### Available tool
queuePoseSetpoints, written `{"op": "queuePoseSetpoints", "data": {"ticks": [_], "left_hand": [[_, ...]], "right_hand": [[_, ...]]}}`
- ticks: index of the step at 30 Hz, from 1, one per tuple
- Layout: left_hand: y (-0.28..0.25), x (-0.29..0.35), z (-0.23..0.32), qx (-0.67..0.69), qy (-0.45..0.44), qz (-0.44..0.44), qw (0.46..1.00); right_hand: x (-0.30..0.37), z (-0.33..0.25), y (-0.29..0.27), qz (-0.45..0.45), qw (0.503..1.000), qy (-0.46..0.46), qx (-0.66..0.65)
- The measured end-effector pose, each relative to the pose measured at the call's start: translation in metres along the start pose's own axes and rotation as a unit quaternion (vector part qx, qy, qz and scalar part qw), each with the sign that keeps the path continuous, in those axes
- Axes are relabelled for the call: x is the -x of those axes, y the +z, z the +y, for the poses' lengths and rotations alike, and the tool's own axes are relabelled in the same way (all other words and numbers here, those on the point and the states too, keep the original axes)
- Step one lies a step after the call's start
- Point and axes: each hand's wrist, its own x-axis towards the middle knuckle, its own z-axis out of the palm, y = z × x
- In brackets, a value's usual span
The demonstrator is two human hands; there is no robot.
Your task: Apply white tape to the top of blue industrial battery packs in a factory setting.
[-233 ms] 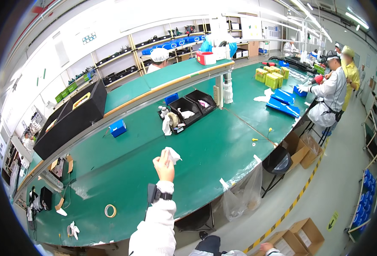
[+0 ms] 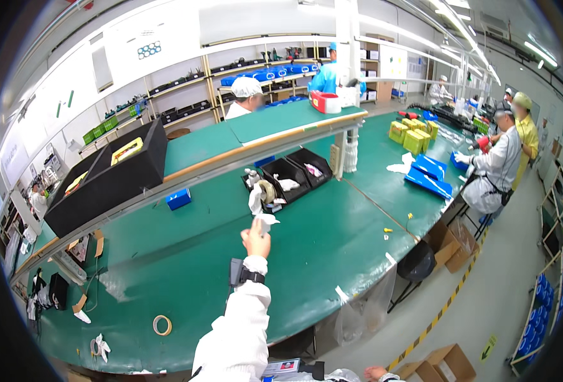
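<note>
The left hand (image 2: 256, 238) is clamping a crumpled white cloth (image 2: 268, 219) between bunched fingertips, just on the near side of the black bin (image 2: 298, 194); that pinch is probably serving because something so limp is easier to keep by an edge, leaving the rest free. The cloth's loose corner is pointing rightward, roughly along the bin's near side, though crumpling is making its long axis hard to read. White scraps (image 2: 288, 184) are lying inside the bin, presumably so they are staying gathered within reach. The right hand (image 2: 375, 373) is resting well apart from the bin, nearer the person and rightward; whether its fingers are gripping anything, I cannot tell.
</note>
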Motion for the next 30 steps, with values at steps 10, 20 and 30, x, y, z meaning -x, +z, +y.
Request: {"op": "queuePoseSetpoints", "data": {"ticks": [10,20,30], "left_hand": [[0.053,0.173,-0.112,-0.187,-0.125,-0.399,0.889],[-0.016,0.252,-0.086,-0.24,0.004,-0.275,0.931],[-0.021,0.258,-0.088,-0.266,-0.001,-0.252,0.93]], "right_hand": [[-0.02,-0.071,-0.016,0.05,0.969,-0.103,0.217],[0.07,-0.294,-0.012,0.356,0.838,-0.38,-0.163],[0.051,-0.383,-0.014,0.284,0.762,-0.582,0.009]]}}
